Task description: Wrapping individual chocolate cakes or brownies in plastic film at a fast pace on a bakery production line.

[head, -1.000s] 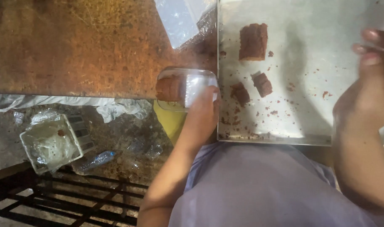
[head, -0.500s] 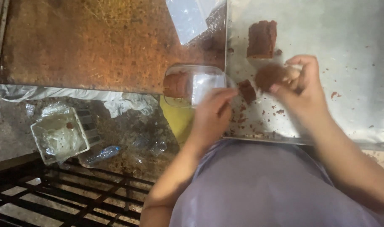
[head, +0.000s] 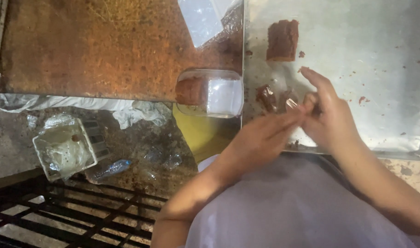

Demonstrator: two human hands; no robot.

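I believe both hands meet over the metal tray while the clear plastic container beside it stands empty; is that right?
Not quite: the clear plastic container is not empty; a brown cake piece sits inside. The head view shows it. The left hand and right hand do meet over the metal tray.

Metal tray [head: 380, 69]: right and upper area bare apart from crumbs, free passage. Obstacles: brown cake slab [head: 282, 40] at upper left, small cake piece [head: 266, 97] just beside both hands. Clear plastic container [head: 210, 93], possibly holding cake, blocks the tray's left edge. Rusty tabletop [head: 81, 50] open.
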